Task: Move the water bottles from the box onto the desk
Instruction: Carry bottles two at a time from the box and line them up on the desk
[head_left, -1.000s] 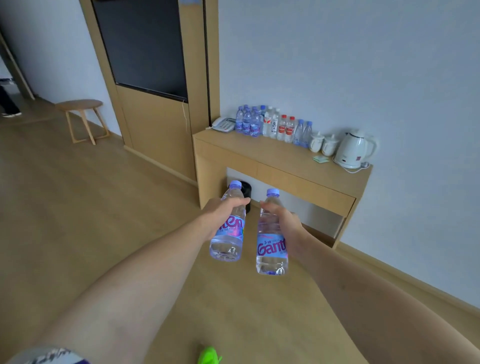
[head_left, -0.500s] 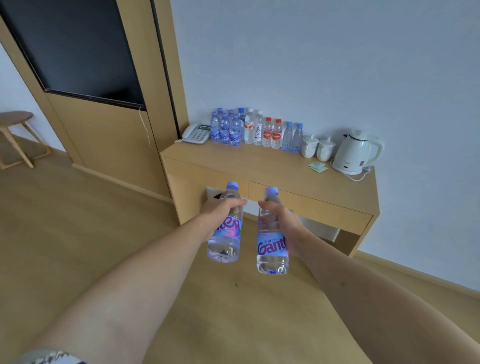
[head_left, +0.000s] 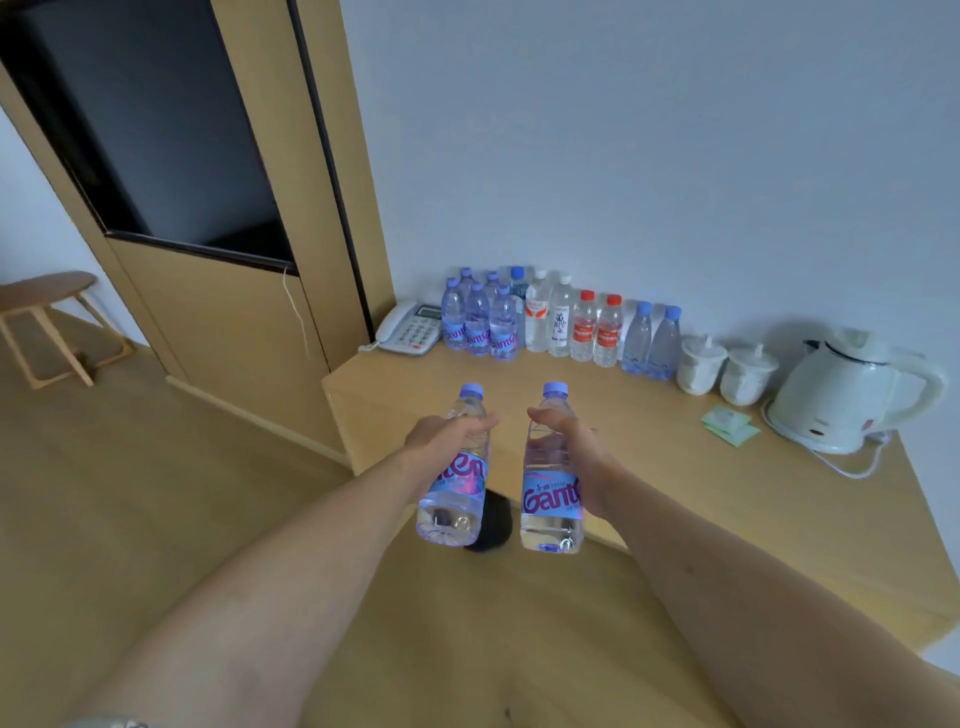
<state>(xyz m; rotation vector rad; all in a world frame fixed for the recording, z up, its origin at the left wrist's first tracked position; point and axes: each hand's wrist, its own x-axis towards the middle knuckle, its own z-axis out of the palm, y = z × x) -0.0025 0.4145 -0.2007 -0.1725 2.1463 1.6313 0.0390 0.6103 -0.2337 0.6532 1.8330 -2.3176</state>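
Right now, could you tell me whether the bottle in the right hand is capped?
Capped: the bottle in the right hand has its blue cap on.

Single head cam, wide-angle, looks forward-down over both outstretched forearms; desk (head_left: 675, 467) close beyond hands, wall behind, floor below arms.

Clear glossy plastic bottles (head_left: 551, 483) with shiny printed labels, matt pale wood tabletop (head_left: 675, 499), smooth white glossy plastic kettle (head_left: 841, 400), glazed white cups (head_left: 701, 364), matt wood floor (head_left: 130, 493)
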